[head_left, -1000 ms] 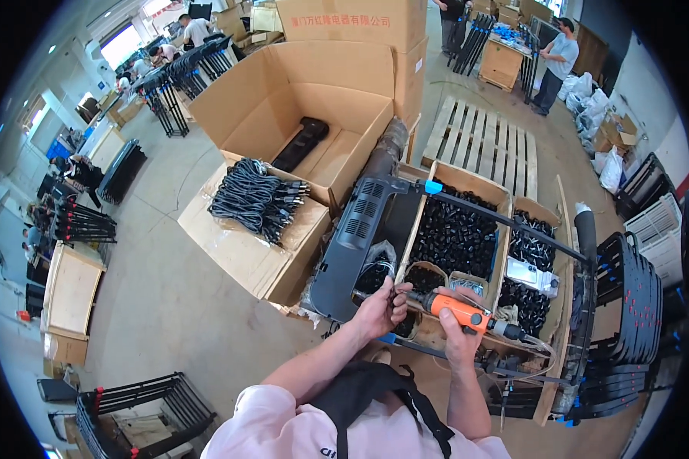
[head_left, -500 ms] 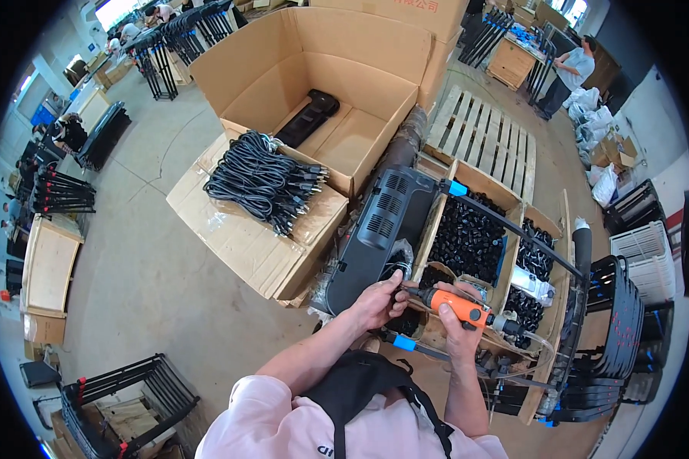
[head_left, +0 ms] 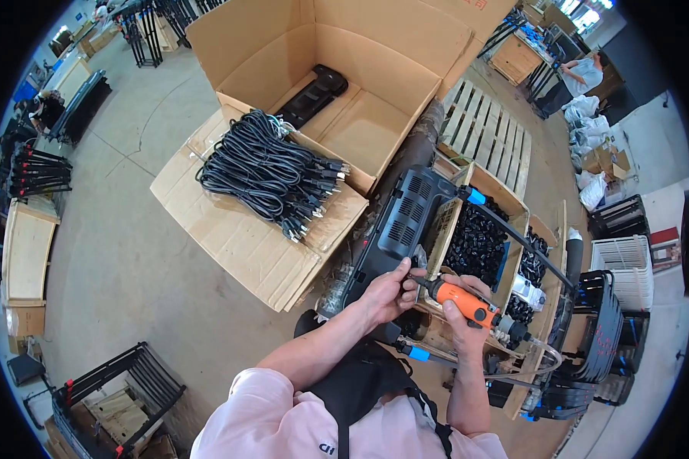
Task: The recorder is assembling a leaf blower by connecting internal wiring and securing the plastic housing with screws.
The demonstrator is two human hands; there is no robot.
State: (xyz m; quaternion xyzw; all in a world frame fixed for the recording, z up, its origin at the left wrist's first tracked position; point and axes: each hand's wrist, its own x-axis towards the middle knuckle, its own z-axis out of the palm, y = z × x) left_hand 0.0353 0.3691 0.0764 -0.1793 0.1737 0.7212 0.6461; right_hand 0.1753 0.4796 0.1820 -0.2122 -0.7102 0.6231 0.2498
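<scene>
Orange-bodied power driver (head_left: 455,297), held over the near end of the wooden parts tray (head_left: 505,197), its nose pointing left. The right hand (head_left: 465,329) has its fingers wrapped around the body; a clear hose (head_left: 553,366) curves away from the rear end. The left hand (head_left: 386,297) lies at the nose, thumb and fingers drawn narrowly together; whether they grip a small piece cannot be told. Beyond the left hand, a dark vented housing (head_left: 408,218) extends along the tray's left side. The tray contains many small black parts (head_left: 475,249). Upper left: bundled black cables (head_left: 260,168) on a cardboard flap (head_left: 214,229), beside an open carton (head_left: 260,46) containing a long black part (head_left: 314,93). Upper right: a slatted wooden pallet (head_left: 488,138).
</scene>
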